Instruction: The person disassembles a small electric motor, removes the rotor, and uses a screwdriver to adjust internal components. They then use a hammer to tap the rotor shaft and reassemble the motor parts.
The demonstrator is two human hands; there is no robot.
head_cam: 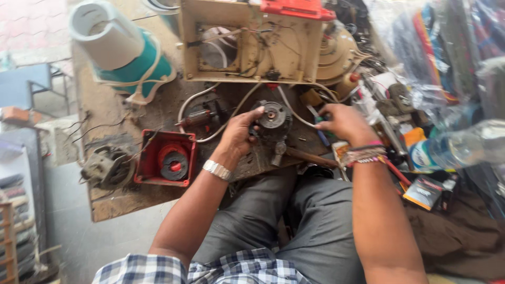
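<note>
My left hand (239, 131) is closed round the left side of the small round motor (273, 118), fingers wrapped on its casing; the motor stands at mid-bench (113, 202), shaft end facing up toward me, its axis roughly vertical. My right hand (342, 122) lies just right of the motor, fingers curled over a small blue-handled tool (320, 129); whether it is gripped I cannot tell. The left hand is the nearer, being in contact. A red housing (165, 158) sits well left; a beige appliance casing (252, 42) lies beyond the motor; white wires (194, 100) loop between them.
</note>
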